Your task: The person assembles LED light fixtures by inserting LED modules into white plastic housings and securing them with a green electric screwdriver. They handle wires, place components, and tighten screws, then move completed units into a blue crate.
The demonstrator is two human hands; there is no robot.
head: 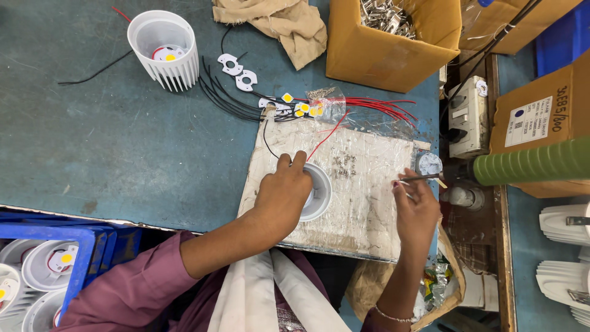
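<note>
Two hands are working over a film-wrapped board (362,203). The left hand (284,195) is closing over a white ribbed housing (319,192), fingers curled on its rim, steadying it mid-assembly. At three o'clock the right hand (416,209) is pinching a thin tool (421,178), tip pointing away. Next, I judge, that tip needs guiding into the cup. At eleven o'clock, farther off, another finned housing (163,40) is standing.
</note>
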